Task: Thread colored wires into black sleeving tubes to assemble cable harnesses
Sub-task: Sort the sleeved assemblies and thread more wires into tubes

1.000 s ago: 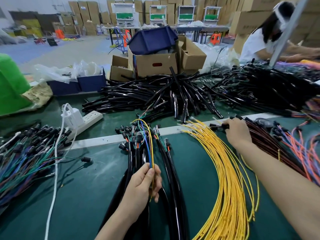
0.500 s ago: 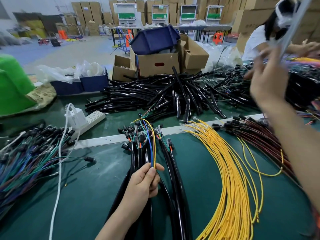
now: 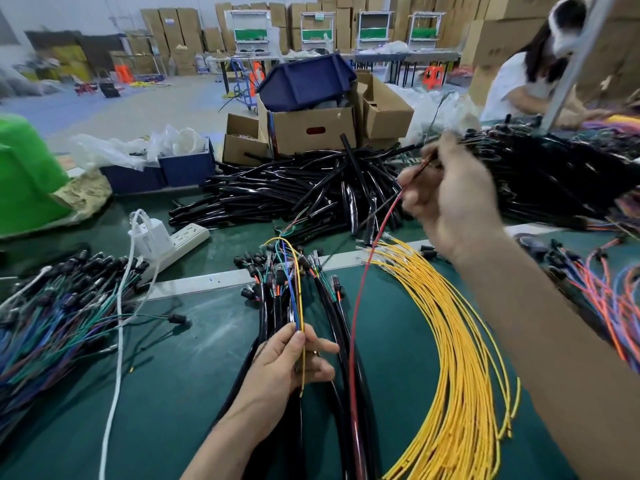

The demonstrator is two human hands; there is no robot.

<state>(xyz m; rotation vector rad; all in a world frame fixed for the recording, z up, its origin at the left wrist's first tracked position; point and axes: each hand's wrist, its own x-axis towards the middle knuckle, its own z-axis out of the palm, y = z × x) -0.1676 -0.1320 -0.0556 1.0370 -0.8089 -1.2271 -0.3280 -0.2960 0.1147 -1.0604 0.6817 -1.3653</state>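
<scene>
My left hand (image 3: pixel 292 362) pinches a small bunch of yellow, blue and green wires (image 3: pixel 294 282) over a bundle of black sleeving tubes (image 3: pixel 332 358) lying on the green mat. My right hand (image 3: pixel 450 199), raised above the table, grips the top end of a long red wire (image 3: pixel 356 306). That wire hangs down in a curve to the tubes beside my left hand. A fan of yellow wires (image 3: pixel 457 358) lies to the right of the tubes. Loose black tubes (image 3: pixel 304 192) are heaped behind.
Finished wire bundles with black connectors (image 3: pixel 59 306) lie at the left, orange and purple ones (image 3: pixel 602 292) at the right. A white power strip (image 3: pixel 180 240) and its cable (image 3: pixel 119 323) cross the left side. Cardboard boxes (image 3: pixel 311 129) stand behind; another person (image 3: pixel 526 74) works at the far right.
My right hand left the wires at the right of the table, rose and swung left, and now holds a red wire trailing down. My left hand kept its grip on the wire bunch.
</scene>
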